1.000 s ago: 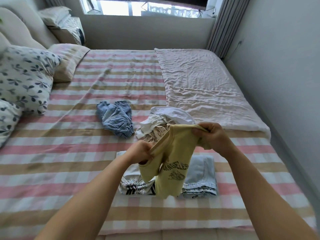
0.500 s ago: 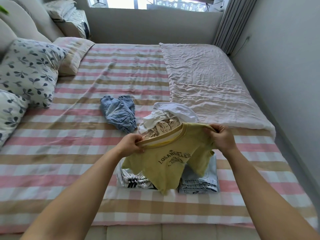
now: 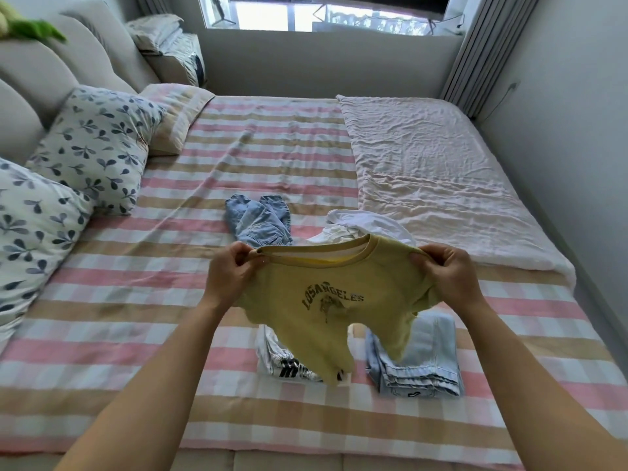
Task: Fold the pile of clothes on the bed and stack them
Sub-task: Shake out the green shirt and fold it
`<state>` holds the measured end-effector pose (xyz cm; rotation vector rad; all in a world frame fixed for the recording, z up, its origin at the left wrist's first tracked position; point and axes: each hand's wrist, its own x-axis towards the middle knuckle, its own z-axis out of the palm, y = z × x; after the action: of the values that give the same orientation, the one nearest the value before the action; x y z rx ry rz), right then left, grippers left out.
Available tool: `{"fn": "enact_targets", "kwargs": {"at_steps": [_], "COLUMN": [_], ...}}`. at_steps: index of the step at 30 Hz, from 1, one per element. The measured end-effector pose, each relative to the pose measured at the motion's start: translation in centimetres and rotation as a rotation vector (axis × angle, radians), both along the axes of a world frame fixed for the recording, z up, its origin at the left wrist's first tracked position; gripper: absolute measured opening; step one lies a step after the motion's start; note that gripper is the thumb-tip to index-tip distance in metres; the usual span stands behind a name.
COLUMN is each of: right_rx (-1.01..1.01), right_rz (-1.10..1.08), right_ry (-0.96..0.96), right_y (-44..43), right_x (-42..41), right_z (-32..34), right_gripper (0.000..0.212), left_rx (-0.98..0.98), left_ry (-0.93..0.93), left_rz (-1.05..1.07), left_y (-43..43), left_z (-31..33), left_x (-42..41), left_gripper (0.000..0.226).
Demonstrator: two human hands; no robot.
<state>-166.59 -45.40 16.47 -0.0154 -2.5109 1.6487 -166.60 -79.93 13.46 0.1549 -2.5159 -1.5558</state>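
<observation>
now left hand, right hand pinching yellow t-shirt shoulders, held aloft

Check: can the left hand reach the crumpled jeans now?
Probably, once free: the crumpled jeans lie just beyond the left hand, nothing between, but it grips the yellow T-shirt.

Bare arms outstretched; left hand and right hand level, yellow printed cotton T-shirt pinched between thumbs and fingers.

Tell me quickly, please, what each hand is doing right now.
Left hand: pinches the yellow T-shirt at one shoulder.
Right hand: pinches its other shoulder.
</observation>
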Motion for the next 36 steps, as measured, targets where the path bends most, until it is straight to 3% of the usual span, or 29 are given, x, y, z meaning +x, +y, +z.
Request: {"fn": "enact_targets", "kwargs": {"at_steps": [6, 14, 18, 21, 24, 27, 29, 33, 36], "right_rx": [-0.027, -0.118, -0.225, -0.262, -0.074, 0.127, 0.168, 0.202, 0.229], "right_rz": [0.131, 0.349, 0.399, 0.380, 0.327, 0.282, 0.239, 0.145, 0.105], "right_ry": [-0.035, -0.277, -0.389, -0.449, -0.441, -0.437, -0.443, -0.427, -0.408], "right_y": [-6.5, -18.0, -23.1, -26.2, -29.0, -31.3, -32.4, -33.7, -34.3], "right_x": [-0.1, 1.0, 1.7, 1.4, 0.0, -1.5, -2.7, -5.1, -7.4], "right_z": [2.7, 3.3, 2.2, -0.3, -4.6, -10.2, -14.0, -20.6, -24.7], "right_gripper": [0.015, 0.012, 0.016, 0.016, 0.012, 0.014, 0.015, 0.023, 0.009], "left_rx": [-0.147, -0.188, -0.127, -0.158, -0.143, -0.342, -0.458, -0.468, -0.453], "left_ry": [0.153, -0.208, -0.408, -0.476, -0.471, -0.469, -0.463, -0.450, -0.441], "left_rz": [-0.038, -0.337, -0.451, -0.461, -0.406, -0.387, -0.364, -0.259, -0.140], "left_y": [-8.1, -21.9, -28.1, -31.2, -33.2, -34.9, -35.5, -35.5, -35.7], "left_z": [5.8, 8.0, 7.0, 4.3, -0.5, -7.0, -11.4, -18.0, -22.0], "left_x": [0.3, -0.2, -0.3, -0.9, -1.9, -2.8, -3.4, -4.5, -6.0], "left_gripper": [0.024, 0.014, 0.029, 0.022, 0.010, 0.005, 0.007, 0.017, 0.014]}}
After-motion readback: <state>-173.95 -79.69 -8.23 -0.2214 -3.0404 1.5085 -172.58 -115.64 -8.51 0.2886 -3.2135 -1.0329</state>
